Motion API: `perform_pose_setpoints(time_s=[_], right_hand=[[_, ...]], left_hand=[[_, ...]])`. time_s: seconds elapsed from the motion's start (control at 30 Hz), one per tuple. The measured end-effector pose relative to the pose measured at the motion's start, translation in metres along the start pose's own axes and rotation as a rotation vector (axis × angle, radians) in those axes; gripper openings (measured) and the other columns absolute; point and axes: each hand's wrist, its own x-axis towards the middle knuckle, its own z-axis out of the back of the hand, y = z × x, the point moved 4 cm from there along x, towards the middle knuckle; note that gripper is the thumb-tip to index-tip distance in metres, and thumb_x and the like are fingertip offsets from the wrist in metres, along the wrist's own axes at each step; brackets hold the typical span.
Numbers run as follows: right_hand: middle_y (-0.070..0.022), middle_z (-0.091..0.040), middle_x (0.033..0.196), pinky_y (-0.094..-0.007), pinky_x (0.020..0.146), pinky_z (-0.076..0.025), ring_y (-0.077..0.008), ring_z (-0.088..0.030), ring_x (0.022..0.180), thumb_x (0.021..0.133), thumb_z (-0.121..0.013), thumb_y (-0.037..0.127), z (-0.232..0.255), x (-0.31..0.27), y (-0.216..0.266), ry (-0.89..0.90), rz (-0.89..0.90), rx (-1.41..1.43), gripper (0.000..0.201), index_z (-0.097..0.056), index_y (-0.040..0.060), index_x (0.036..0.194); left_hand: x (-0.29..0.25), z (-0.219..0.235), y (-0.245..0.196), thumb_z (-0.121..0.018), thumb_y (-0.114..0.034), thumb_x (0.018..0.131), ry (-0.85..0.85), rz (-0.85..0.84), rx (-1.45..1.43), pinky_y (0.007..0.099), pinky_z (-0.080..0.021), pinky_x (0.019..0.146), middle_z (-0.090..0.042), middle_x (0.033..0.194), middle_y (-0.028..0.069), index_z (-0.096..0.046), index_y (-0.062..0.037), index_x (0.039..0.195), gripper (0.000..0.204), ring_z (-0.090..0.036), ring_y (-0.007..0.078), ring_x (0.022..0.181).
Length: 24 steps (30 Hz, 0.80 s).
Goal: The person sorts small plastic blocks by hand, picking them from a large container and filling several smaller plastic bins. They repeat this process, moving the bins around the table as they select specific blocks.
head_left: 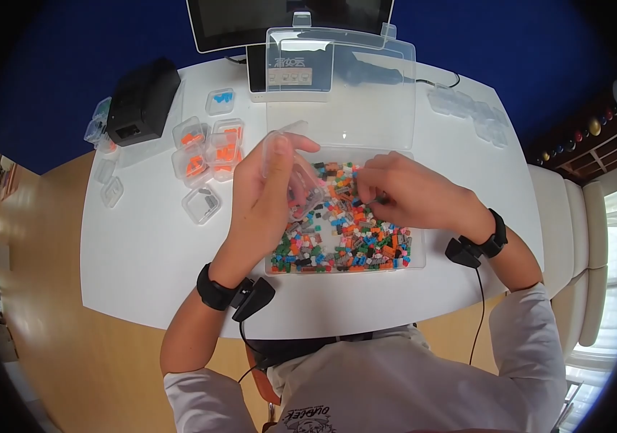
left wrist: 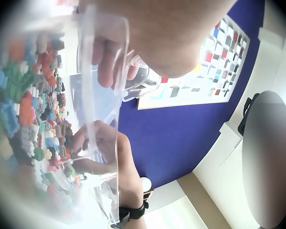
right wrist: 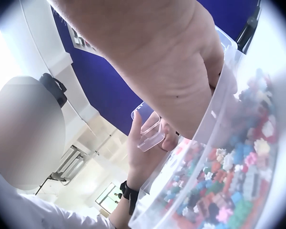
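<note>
A large clear box holds many small coloured bricks. Above its left part the left hand grips a small clear case with its lid up; the same case shows in the right wrist view. The right hand is over the right part of the box, fingers bent down at the bricks; in the left wrist view the right hand has its fingertips close together by the bricks. Whether a brick is between them cannot be seen.
The box's clear lid stands raised behind it. To the left are small cases with orange pieces, a case with grey pieces, one with blue pieces and a black device. Clear cases lie back right, a monitor behind.
</note>
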Motion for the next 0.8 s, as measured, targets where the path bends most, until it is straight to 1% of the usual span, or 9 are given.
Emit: perform_pose_setpoints(time_s=[0.2,0.27,0.3,0.37,0.43,0.5,0.63,0.7,0.8], right_hand=[[-0.0153,-0.069,0.095,-0.0473,0.081,-0.059,-0.0376,-0.070,0.086,0.088,-0.079,-0.001,0.018,-0.003,0.018,-0.084,-0.072,0.249,0.018,-0.068,-0.0011,0.103],[-0.0090,-0.068,0.096,-0.0414,0.083,-0.060,-0.0297,-0.069,0.091,0.091,-0.083,-0.001,0.025,-0.001,0.031,-0.248,0.089,0.338,0.021,-0.072,0.0033,0.108],[-0.0090,-0.068,0.096,-0.0414,0.083,-0.060,-0.0297,-0.069,0.091,0.091,-0.083,-0.001,0.021,0.003,0.036,-0.255,0.089,0.334,0.021,-0.072,0.0033,0.108],[-0.0124,-0.069,0.098,-0.0458,0.088,-0.060,-0.0340,-0.070,0.093,0.096,-0.083,0.006,0.018,0.007,0.054,-0.476,0.279,0.099,0.021,-0.067,0.0015,0.108],[-0.0138,-0.071,0.104,-0.0454,0.091,-0.059,-0.0347,-0.071,0.101,0.100,-0.082,0.007,0.017,0.011,0.052,-0.451,0.291,0.064,0.018,-0.068,0.0024,0.111],[-0.0160,-0.072,0.111,-0.0464,0.094,-0.059,-0.0373,-0.071,0.109,0.102,-0.079,0.006,0.012,0.014,0.034,-0.242,-0.017,0.158,0.015,-0.072,0.0018,0.113],[-0.0174,-0.073,0.117,-0.0479,0.096,-0.059,-0.0383,-0.071,0.115,0.103,-0.078,0.006,-0.001,0.021,0.018,-0.132,-0.018,0.222,0.015,-0.075,0.0019,0.117],[-0.0170,-0.073,0.116,-0.0491,0.098,-0.060,-0.0381,-0.072,0.113,0.102,-0.080,0.007,-0.006,0.020,0.016,-0.195,0.059,-0.001,0.017,-0.076,0.0015,0.117],[-0.0171,-0.072,0.115,-0.0496,0.098,-0.060,-0.0386,-0.072,0.112,0.100,-0.082,0.008,-0.007,0.018,0.017,-0.189,0.127,-0.067,0.017,-0.075,0.0011,0.115]], left_hand=[[-0.004,-0.006,0.000,-0.039,-0.045,0.130,0.146,-0.023,0.232,0.0248,-0.047,0.066,-0.073,0.081,0.0024,-0.078,-0.0006,0.128,0.059,-0.061,0.0055,0.069],[-0.004,-0.009,0.000,-0.039,-0.044,0.129,0.162,-0.027,0.263,0.0252,-0.048,0.068,-0.074,0.081,0.0021,-0.079,-0.0005,0.127,0.059,-0.060,0.0050,0.070],[-0.004,-0.009,0.000,-0.039,-0.044,0.130,0.142,-0.026,0.234,0.0257,-0.048,0.069,-0.074,0.081,0.0022,-0.079,-0.0008,0.128,0.060,-0.061,0.0051,0.070],[-0.004,-0.011,0.001,-0.038,-0.044,0.130,0.130,-0.030,0.203,0.0262,-0.049,0.070,-0.075,0.082,0.0022,-0.079,-0.0012,0.129,0.060,-0.061,0.0052,0.071],[-0.004,-0.003,0.001,-0.037,-0.045,0.130,0.109,-0.023,0.173,0.0256,-0.050,0.070,-0.078,0.085,0.0039,-0.079,-0.0009,0.129,0.060,-0.062,0.0055,0.071],[-0.003,-0.003,-0.001,-0.037,-0.045,0.130,0.107,-0.017,0.163,0.0254,-0.050,0.071,-0.079,0.088,0.0054,-0.078,-0.0006,0.129,0.061,-0.063,0.0058,0.072],[-0.004,-0.002,0.000,-0.036,-0.046,0.130,0.103,-0.004,0.137,0.0247,-0.052,0.072,-0.082,0.093,0.0091,-0.077,0.0002,0.128,0.062,-0.064,0.0066,0.073],[-0.003,-0.001,0.001,-0.036,-0.045,0.130,0.088,-0.012,0.148,0.0248,-0.052,0.072,-0.082,0.093,0.0090,-0.077,0.0000,0.128,0.062,-0.064,0.0067,0.073],[-0.003,-0.001,0.005,-0.036,-0.045,0.130,0.080,-0.027,0.162,0.0250,-0.052,0.072,-0.082,0.093,0.0086,-0.077,-0.0003,0.128,0.061,-0.064,0.0069,0.074]])
